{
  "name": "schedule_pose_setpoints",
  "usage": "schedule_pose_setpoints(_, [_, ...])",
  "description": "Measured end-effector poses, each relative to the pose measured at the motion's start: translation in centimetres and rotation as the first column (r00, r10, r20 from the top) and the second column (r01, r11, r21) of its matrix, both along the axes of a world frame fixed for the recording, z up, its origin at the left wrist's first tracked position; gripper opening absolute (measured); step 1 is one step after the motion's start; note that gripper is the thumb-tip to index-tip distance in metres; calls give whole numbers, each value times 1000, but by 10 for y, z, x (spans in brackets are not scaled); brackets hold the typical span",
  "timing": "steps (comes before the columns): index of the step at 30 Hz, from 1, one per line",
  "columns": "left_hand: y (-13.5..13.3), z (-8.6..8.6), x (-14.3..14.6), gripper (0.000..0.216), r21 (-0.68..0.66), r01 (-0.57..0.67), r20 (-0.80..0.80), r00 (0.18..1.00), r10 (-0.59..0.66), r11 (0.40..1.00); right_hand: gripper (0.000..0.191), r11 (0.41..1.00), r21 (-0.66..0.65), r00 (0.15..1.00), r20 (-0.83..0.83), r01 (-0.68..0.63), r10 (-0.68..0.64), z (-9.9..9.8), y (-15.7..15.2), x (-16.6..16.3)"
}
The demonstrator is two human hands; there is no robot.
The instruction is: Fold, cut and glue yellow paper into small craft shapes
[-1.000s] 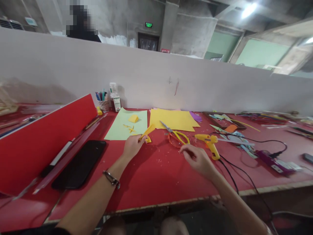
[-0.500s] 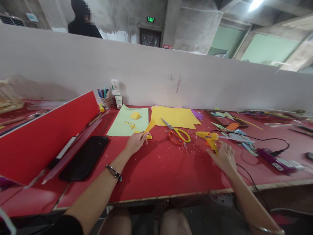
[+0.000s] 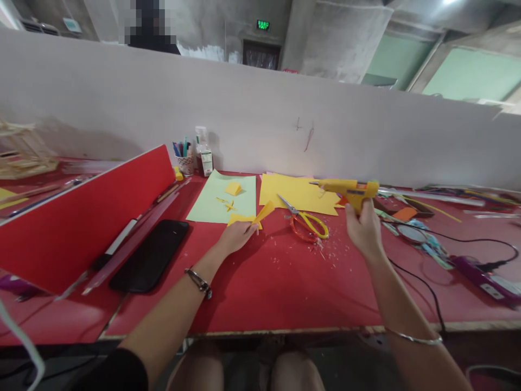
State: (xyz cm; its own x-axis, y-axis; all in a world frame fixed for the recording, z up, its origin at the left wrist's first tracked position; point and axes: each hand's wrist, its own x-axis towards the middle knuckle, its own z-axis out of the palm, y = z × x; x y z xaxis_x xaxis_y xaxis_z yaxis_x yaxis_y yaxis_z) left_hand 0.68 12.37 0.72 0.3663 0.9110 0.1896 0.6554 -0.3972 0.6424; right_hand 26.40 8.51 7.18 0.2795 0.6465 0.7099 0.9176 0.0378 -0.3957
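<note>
Lifted clear, the glue gun (image 3: pixel 345 189) is clasped by right hand (image 3: pixel 364 231) fingers; yellow paper (image 3: pixel 262 212) is pinched steady by left hand (image 3: pixel 236 237).

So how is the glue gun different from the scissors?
The glue gun is held up off the red table by the right hand; the scissors lie flat on it, touched by no hand. The glue gun's body is yellow; the scissors have grey blades and a red loop. Both have yellow parts.

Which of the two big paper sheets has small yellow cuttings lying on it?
The pale green paper sheet, nearer the left hand; the large yellow paper sheet to its right shows none.
</note>
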Motion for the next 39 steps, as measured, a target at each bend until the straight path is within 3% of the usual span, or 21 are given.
schedule_pose_setpoints(4, [0, 3, 0, 36, 54, -69, -130, 989, 76, 996, 31, 992, -30, 990, -68, -124, 122, 2, 12, -36])
schedule_pose_setpoints(10, [2, 4, -1, 34, 84, -137, -305, 939, 157, 987, 51, 974, -100, 979, -3, -204, 205, -14, 22, -65])
schedule_pose_setpoints(19, [-1, 7, 2, 36, 84, -118, -394, 908, 142, 989, 40, 968, -241, 984, 144, -67, 104, -21, 16, -68])
schedule_pose_setpoints(32, [-4, 9, 4, 37, 123, -73, -496, 859, 125, 990, 33, 948, -316, 937, 341, 36, 78, -23, 13, -72])
schedule_pose_setpoints(39, [-5, 12, 4, 36, 142, -81, -539, 829, 146, 987, 33, 956, -290, 915, 395, 40, 82, -25, 12, -72])
